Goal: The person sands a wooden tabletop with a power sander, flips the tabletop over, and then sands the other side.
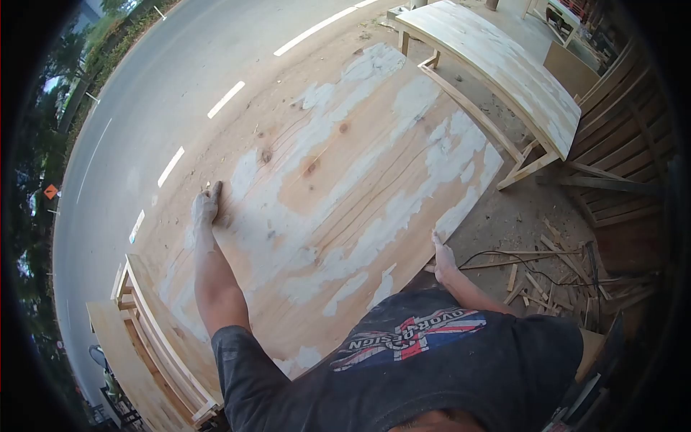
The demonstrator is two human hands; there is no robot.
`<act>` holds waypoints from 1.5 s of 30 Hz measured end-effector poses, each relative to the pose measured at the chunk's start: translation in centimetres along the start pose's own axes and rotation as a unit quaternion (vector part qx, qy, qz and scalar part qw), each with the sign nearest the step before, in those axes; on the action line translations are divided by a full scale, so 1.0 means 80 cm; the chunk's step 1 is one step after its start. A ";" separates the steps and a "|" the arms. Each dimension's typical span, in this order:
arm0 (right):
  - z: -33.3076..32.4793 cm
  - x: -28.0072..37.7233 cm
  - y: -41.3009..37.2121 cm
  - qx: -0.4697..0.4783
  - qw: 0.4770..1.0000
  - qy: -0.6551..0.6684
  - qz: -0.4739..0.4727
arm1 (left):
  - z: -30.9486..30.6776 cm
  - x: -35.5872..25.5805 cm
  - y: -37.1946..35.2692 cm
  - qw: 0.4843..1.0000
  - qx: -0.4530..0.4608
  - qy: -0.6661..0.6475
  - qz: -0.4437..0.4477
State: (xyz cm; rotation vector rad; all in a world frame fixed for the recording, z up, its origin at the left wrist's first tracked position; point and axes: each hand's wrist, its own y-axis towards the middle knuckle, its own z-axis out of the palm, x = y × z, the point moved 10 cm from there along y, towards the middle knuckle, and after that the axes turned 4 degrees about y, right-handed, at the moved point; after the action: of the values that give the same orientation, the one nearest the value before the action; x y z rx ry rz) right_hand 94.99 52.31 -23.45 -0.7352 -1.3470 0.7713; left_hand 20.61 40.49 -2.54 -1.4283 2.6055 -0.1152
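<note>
A large plywood board [345,194] with whitish patches and dark knots lies tilted across the middle of the head view. At its far left edge is my left hand [206,206], closed around the edge, with a dark finger-like shape beside it that is hard to make out. My right hand [444,261] grips the near right edge, the thumb up along the rim and the other fingers hidden below. Both hands look dusty.
A second patched panel [497,57] rests on a wooden frame at the upper right. Wooden frames [155,345] stand at the lower left. Wood scraps [554,277] and a dark cable [489,253] lie on the ground at right. A road [144,101] runs beyond the board.
</note>
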 end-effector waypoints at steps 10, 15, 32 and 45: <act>0.163 0.086 0.013 -0.082 0.996 0.012 -0.024 | 0.087 -0.007 0.242 0.999 0.027 -0.001 0.024; 0.211 0.083 0.034 -0.075 0.997 -0.003 -0.007 | 0.115 -0.007 0.282 0.999 0.008 -0.013 0.033; 0.220 0.044 0.112 -0.120 0.991 -0.049 0.028 | 0.255 0.029 0.359 0.992 -0.059 0.029 0.106; 0.183 0.049 0.090 -0.209 0.973 -0.090 -0.029 | 0.156 -0.049 0.235 0.960 -0.241 -0.138 0.029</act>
State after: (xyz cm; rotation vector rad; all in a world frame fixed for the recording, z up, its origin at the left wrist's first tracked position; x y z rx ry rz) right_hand 80.24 59.89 -26.00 -0.9670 -1.7158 0.5182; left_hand 9.39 54.05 -17.17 -1.3707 2.5310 0.7194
